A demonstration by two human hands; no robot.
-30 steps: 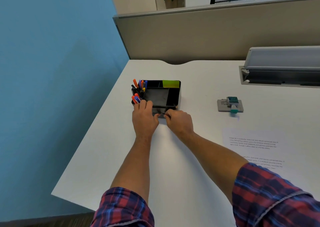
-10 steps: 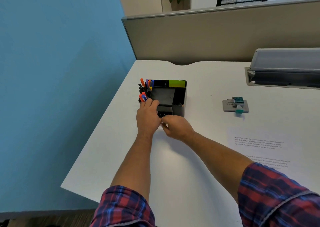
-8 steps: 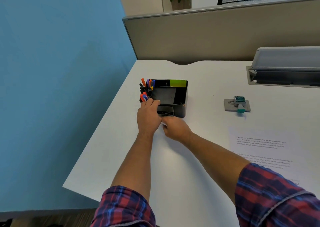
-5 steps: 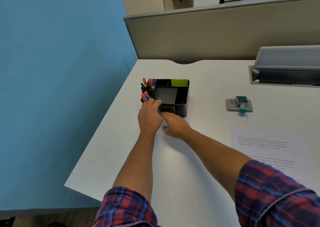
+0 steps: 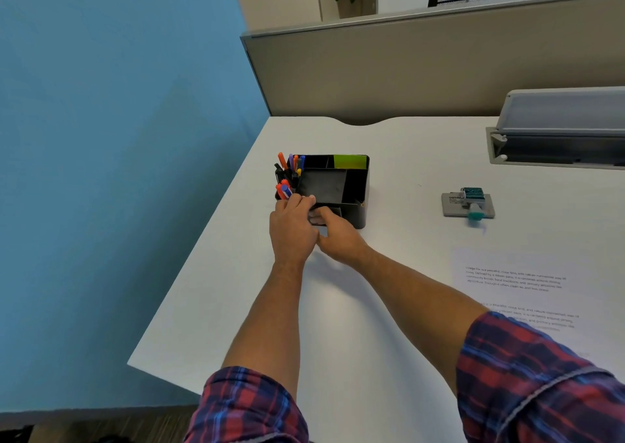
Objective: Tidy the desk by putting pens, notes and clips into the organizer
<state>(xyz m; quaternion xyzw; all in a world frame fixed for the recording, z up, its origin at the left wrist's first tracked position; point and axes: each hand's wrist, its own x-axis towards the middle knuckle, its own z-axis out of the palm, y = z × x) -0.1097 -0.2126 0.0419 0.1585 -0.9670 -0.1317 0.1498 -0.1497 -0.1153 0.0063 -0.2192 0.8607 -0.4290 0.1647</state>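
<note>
A white desk [image 5: 389, 307] runs up to a beige partition, with a blue wall on the left. The black organizer [image 5: 355, 185] sits toward eleven o'clock from the desk's middle. Its left compartments already hold the pens [image 5: 287, 175], standing upright, and a green pad of notes [image 5: 350, 162] stands in the rear compartment at its one o'clock corner. The large middle tray looks bare.

Both hands meet at the organizer's near edge, at its six o'clock. The left hand [image 5: 292, 229] lies palm down with loosely curled fingers touching the front rim, just beside the pens. The right hand [image 5: 338, 236] reaches its fingertips to the low front section; I cannot tell whether it pinches anything small there, since the fingers hide it.

No loose clips show on the desk, so the sorting appears nearly finished. Still outside the organizer are a small grey gadget with a teal part [image 5: 468, 204] at three o'clock and printed sheets [image 5: 514, 283] toward four o'clock.
</note>
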